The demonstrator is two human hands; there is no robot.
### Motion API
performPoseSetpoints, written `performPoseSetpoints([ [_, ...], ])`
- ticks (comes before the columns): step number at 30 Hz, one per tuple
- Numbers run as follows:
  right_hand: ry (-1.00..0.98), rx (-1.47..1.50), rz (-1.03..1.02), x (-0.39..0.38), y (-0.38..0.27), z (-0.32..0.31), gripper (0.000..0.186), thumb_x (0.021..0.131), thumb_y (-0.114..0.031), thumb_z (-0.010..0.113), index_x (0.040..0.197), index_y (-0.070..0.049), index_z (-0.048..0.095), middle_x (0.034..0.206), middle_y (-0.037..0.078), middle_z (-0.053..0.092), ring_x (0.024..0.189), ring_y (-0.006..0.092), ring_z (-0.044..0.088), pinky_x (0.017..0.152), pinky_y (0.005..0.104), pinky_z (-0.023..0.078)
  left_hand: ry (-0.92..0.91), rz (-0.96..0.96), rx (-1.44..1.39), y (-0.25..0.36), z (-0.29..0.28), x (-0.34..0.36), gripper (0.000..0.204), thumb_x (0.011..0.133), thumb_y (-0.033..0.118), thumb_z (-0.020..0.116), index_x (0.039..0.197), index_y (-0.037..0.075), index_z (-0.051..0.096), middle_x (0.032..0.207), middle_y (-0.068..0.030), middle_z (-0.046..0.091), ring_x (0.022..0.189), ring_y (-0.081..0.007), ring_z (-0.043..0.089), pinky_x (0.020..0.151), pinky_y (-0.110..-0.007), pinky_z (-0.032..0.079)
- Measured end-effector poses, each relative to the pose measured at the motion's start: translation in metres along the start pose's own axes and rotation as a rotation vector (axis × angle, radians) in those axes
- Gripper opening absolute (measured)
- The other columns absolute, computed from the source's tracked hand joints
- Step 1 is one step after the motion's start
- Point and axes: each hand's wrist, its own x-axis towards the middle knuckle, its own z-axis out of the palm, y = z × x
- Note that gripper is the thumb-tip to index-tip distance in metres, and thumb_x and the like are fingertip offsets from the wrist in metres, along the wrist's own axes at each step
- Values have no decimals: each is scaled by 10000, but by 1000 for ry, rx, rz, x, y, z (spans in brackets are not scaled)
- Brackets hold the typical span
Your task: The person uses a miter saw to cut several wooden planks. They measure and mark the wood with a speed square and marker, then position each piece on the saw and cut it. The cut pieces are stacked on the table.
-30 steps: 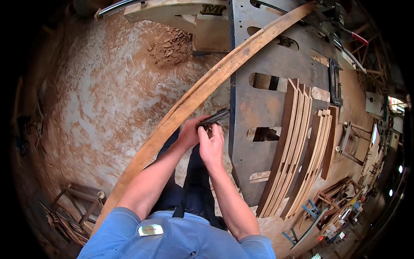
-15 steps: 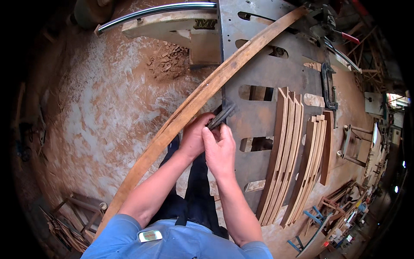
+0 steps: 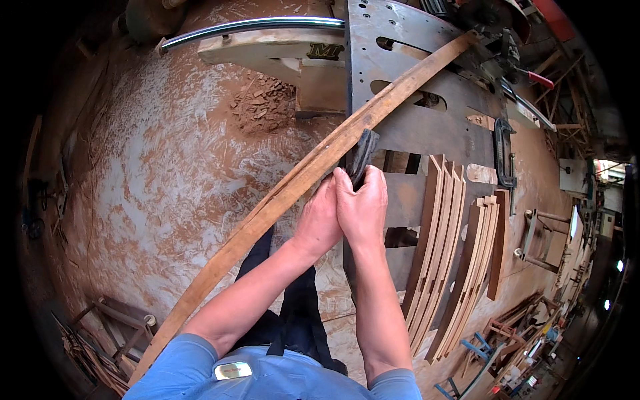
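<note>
My left hand and my right hand are closed together on a dark metal clamp, its upper end at the edge of the steel table, beside a long curved wooden board. The board runs diagonally from the lower left across the table to its far corner. The lower part of the clamp is hidden by my fingers.
Two stacks of curved wooden strips lie on the table's right side. A black C-clamp sits at its right edge. Red-handled hardware is at the far right, a chrome rail at top, wood scraps on the floor.
Both my hands have moved rightward and up with the clamp, which now points more steeply away from me and stands at the table edge beside the board.
</note>
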Motion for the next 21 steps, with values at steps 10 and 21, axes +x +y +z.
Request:
performPoseSetpoints([
  [10,28,-92,-10,21,-14,7,406,881,-293,657,971,79,521,969,281,575,914,452,568,794,481,462,31,28,-114,18,-13,-5,469,853,128,612,1273,-16,460,1173,-248,548,1086,-422,542,893,-446,457],
  [21,40,-32,71,28,-19,12,514,895,-309,633,1187,90,491,1084,298,589,979,456,582,827,482,463,-58,8,-20,35,-133,31,278,895,82,540,1122,-58,618,1024,-194,660,1001,-300,642,880,-357,496],
])
